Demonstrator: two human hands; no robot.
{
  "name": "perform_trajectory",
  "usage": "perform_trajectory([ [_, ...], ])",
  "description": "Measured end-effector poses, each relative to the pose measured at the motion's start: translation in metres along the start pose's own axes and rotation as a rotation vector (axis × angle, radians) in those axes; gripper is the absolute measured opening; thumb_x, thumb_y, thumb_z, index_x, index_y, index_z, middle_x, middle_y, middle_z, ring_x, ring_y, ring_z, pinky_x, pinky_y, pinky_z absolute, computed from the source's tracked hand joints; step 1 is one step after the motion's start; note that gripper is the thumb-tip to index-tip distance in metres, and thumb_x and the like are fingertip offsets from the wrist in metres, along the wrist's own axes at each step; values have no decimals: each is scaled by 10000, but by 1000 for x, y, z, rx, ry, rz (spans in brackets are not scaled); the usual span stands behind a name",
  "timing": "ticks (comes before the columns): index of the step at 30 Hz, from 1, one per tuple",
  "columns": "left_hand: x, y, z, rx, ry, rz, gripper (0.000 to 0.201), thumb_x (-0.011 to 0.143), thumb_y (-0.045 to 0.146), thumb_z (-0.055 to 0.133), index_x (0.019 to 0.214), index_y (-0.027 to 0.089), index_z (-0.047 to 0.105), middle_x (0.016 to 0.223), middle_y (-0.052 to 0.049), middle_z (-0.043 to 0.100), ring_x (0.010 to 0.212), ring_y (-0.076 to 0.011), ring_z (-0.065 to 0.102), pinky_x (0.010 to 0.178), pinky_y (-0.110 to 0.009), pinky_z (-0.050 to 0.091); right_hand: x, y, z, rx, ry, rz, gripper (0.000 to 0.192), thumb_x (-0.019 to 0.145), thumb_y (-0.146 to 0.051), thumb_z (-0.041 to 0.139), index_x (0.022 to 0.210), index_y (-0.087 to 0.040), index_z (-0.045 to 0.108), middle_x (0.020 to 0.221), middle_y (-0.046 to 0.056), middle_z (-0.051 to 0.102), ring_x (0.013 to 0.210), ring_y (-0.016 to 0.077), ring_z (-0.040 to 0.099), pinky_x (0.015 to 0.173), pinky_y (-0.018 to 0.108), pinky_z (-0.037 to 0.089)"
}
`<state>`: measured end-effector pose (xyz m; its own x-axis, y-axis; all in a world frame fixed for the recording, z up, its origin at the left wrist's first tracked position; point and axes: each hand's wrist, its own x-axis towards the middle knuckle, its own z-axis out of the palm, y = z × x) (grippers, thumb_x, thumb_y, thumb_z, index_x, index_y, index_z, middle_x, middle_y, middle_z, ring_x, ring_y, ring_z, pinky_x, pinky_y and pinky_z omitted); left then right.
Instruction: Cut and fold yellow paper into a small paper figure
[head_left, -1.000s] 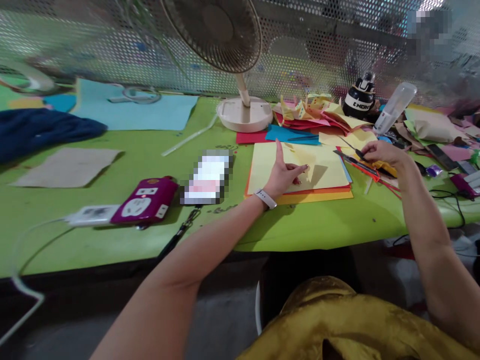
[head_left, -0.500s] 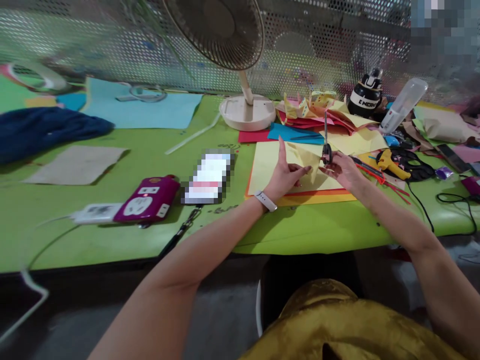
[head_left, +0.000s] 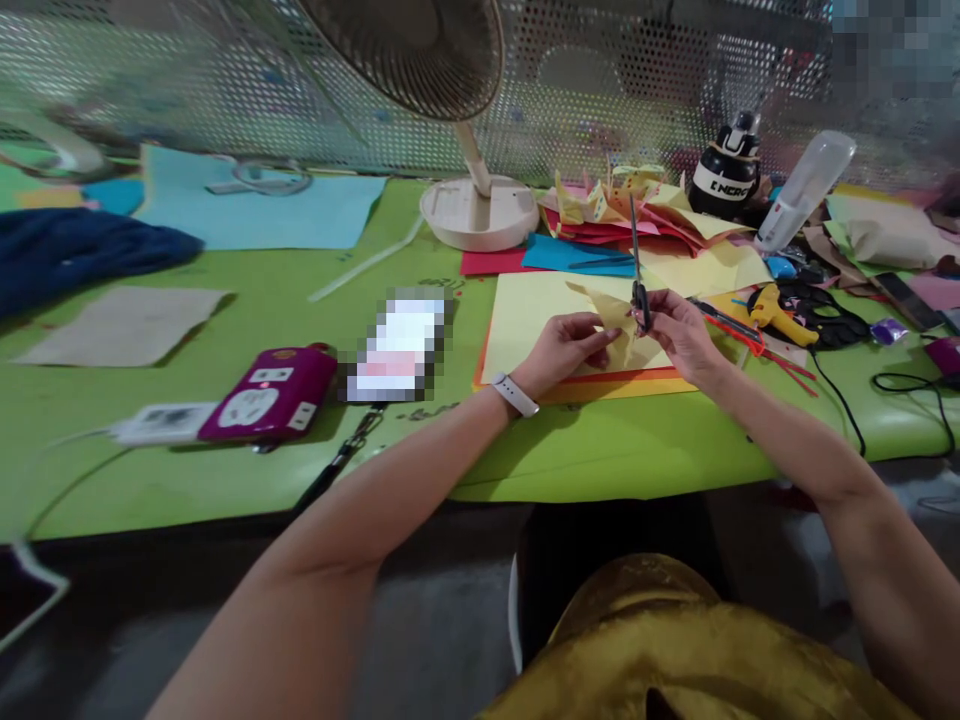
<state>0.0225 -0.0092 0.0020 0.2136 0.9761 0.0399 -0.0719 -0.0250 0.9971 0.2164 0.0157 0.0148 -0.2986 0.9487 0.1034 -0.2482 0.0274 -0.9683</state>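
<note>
Your left hand [head_left: 571, 350] is closed, its thumb and fingers pinching a small folded piece of yellow paper [head_left: 611, 308] near its right edge. Your right hand [head_left: 681, 332] is wrapped around the black scissors [head_left: 640, 298], their blades pointing away from you and showing as one narrow line; you have them just beside the folded piece, though whether they touch it you cannot tell from here. Both hands are over the front part of a stack of pale yellow and orange sheets [head_left: 517, 315], and the folded piece is above its top sheet.

The clearest writing in front of you is on the white band of the black bottle [head_left: 726, 188]: it reads "ENERG", with the rest turned out of sight. At your left, the white adapter [head_left: 161, 423] carries a dark printed block too small to read, and it meets the purple device [head_left: 270, 397], which has white stickers and a round gold one. The phone [head_left: 397, 350] has a blurred-out screen, so you can read nothing there. Dark scribbles on the green tabletop [head_left: 247, 490] near it are illegible. Right of your right hand are the cutter [head_left: 726, 320] and the yellow glue gun [head_left: 781, 315].
</note>
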Motion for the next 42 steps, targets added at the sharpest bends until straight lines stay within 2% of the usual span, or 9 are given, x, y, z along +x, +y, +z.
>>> perform_trajectory([
  [4,-2,4,-1,62,-2,32,408,668,540,924,700,177,742,444,58,488,394,-63,394,409,-212,308,-2,-2,1,0,-25,-34,385,703,-362,914,940,-218,647,914,16,756,836,138,682,759,273,588],
  [9,2,0,-3,-23,23,126,356,616,468,965,679,185,759,671,-24,717,597,-120,599,594,-243,487,-3,-3,2,0,-74,-39,427,698,-420,930,944,-215,648,939,15,758,822,130,684,745,265,592],
  [14,1,-1,-4,-45,-11,106,343,635,460,967,793,200,809,786,-54,786,661,-160,661,621,-269,530,-5,-2,3,-3,-141,-25,465,685,-458,942,956,-203,663,929,18,746,818,130,685,718,259,591],
  [18,2,-1,-3,-84,11,81,402,594,518,982,694,187,777,697,-43,754,628,-159,661,615,-280,572,-7,-5,4,-43,-148,-41,495,655,-484,956,962,-209,682,928,14,745,833,139,692,708,261,598],
  [22,6,-4,-2,-238,136,94,523,555,554,987,521,178,626,539,31,612,559,-100,609,685,-279,632,-6,-12,1,-29,-117,-94,488,663,-484,954,1000,-222,718,976,24,766,869,151,714,705,261,607],
  [25,10,-4,-4,-384,209,87,531,527,494,1013,540,169,593,566,49,608,598,-88,635,740,-275,648,-5,-17,-2,-50,-102,-91,443,680,-472,945,970,-222,722,984,27,772,883,154,720,702,258,608],
  [29,13,0,-7,-465,280,45,441,595,411,1006,655,162,647,663,21,688,659,-101,696,772,-271,643,-6,-21,-1,-41,-162,-30,413,698,-444,943,927,-193,708,862,23,769,768,136,709,625,239,596],
  [34,15,2,-8,-547,330,14,400,689,310,973,688,173,597,720,24,714,701,-111,732,872,-312,641,-8,-20,-1,-95,-264,127,483,689,-514,945,905,-174,679,765,9,756,565,94,646,543,226,579],
  [42,18,7,-11,-599,350,55,337,801,251,897,718,190,577,646,66,647,658,-79,712,962,-313,631,-15,-27,7,-178,-186,277,459,743,-533,907,801,-201,595,634,-26,674,487,90,628,429,185,507],
])
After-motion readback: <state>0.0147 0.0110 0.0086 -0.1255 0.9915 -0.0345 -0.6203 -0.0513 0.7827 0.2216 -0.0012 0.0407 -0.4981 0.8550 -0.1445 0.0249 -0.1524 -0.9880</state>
